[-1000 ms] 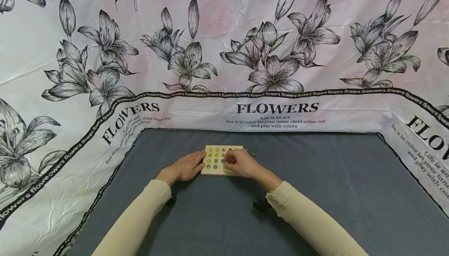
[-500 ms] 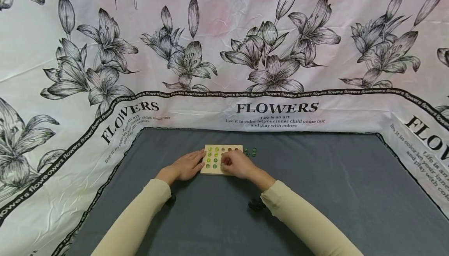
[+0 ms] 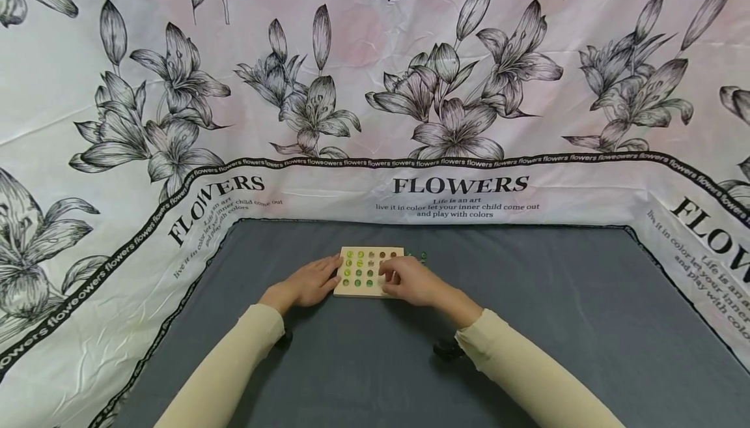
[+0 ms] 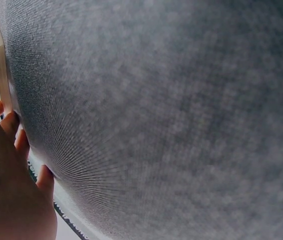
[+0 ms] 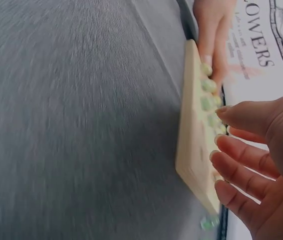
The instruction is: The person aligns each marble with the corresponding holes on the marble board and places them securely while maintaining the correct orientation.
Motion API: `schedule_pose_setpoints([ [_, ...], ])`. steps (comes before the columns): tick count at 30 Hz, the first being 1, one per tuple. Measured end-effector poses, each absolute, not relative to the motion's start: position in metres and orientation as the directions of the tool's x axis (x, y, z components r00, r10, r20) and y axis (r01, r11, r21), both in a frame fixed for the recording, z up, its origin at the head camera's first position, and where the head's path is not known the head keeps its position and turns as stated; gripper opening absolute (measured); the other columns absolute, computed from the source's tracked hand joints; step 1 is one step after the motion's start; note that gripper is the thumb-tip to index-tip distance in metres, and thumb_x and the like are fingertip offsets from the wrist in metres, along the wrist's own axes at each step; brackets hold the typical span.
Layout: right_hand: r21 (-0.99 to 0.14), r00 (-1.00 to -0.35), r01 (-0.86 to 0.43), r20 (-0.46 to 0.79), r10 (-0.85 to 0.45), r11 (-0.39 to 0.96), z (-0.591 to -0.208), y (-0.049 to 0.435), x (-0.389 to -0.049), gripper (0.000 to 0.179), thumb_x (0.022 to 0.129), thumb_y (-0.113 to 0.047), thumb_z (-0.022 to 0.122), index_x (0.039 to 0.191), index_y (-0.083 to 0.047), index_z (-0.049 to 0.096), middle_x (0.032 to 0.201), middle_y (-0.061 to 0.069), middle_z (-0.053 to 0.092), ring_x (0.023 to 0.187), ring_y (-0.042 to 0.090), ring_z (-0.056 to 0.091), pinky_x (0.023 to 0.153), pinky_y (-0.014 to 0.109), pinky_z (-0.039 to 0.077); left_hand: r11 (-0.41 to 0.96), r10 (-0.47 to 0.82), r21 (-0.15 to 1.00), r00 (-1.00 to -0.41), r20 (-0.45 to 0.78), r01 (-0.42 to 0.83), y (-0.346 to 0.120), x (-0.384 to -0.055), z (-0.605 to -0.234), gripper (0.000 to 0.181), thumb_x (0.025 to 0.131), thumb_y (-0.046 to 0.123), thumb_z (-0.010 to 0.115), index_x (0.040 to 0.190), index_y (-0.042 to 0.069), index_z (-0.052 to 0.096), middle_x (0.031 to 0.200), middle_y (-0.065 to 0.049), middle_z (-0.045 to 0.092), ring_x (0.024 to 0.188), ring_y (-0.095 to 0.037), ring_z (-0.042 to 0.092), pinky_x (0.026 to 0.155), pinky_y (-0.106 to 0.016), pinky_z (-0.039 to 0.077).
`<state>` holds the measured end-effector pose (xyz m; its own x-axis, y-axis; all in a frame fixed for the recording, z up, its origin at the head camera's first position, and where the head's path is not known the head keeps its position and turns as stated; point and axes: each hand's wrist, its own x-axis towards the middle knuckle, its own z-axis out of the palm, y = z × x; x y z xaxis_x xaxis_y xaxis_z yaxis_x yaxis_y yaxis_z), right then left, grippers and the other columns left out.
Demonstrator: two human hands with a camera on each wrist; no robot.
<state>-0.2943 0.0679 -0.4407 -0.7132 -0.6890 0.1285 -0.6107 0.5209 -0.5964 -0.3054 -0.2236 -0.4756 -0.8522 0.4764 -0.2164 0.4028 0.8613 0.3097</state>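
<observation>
A pale wooden board with rows of round holes lies on the grey cloth in the head view. Yellow-green and green marbles sit in its left part, while some holes farther right look brown and bare. My left hand rests against the board's left edge with fingers extended. Over the board's right part is my right hand, its fingers bent a little. In the right wrist view, its thumb and fingertips stand apart, with no marble seen between them. The right hand hides several holes.
Just beyond the board's right side, loose green marbles lie on the grey cloth. A white sheet printed with flowers rises behind. Dark wrist devices sit under the sleeves.
My right hand has shifted right from the lower middle of the board, its fingers loosening. A green marble now shows in the front row where the fingers were. The left hand stays put.
</observation>
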Motion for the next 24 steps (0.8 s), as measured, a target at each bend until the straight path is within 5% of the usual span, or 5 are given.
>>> schedule_pose_setpoints([
  [24, -0.56, -0.835, -0.514, 0.152, -0.528, 0.65, -0.451, 0.14, -0.324, 0.026, 0.092, -0.008, 0.077, 0.115, 0.003, 0.071, 0.108, 0.016, 0.07, 0.085, 0.024, 0.063, 0.075, 0.038, 0.053, 0.87, 0.468, 0.294, -0.852, -0.237, 0.396, -0.223, -0.305, -0.476, 0.062, 0.113, 0.044, 0.029, 0.166, 0.014, 0.017, 0.171, -0.006, 0.015, 0.157, -0.027, 0.016, 0.127, -0.048, 0.017],
])
